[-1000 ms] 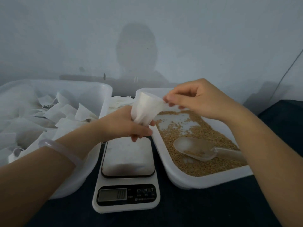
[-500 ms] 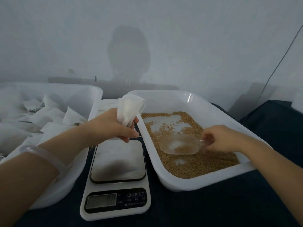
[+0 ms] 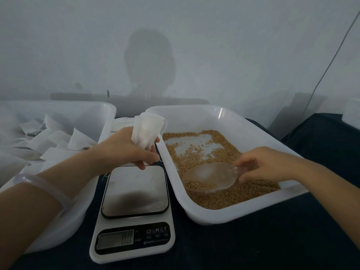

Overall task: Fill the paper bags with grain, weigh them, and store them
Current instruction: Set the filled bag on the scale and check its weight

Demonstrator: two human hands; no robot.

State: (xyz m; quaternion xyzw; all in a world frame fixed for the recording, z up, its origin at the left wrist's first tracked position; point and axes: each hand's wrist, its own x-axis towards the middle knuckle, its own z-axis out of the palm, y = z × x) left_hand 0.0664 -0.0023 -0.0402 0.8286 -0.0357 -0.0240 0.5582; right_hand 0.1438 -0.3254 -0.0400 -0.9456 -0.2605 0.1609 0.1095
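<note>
a dark blue cloth covers the table under the scale. behind the scale is a plain pale wall with a round shadow on it. a thin wire runs down the wall, far to the right of the scale.

the scale is white and flat. it has a shiny square metal plate on top and a small grey screen at its near end, and the screen shows zeros. just right of the scale sits a smooth white plastic tray with round corners. in it is tiny golden-brown grain, spread thin, with bare white patches at the far end. just left of the scale is a big white tub. it holds a loose pile of flat white paper bags.

my left hand is up over the far edge of the scale. its fingers curl round the bottom of one thin, crinkly paper bag, and the bag's top points up. a clear, pale bracelet sits on that wrist. my right hand is down in the tray, right of the scale. its fingers and thumb pinch the handle of a see-through plastic scoop. the scoop's bowl lies on the grain and points toward the scale, with some grain inside it.
</note>
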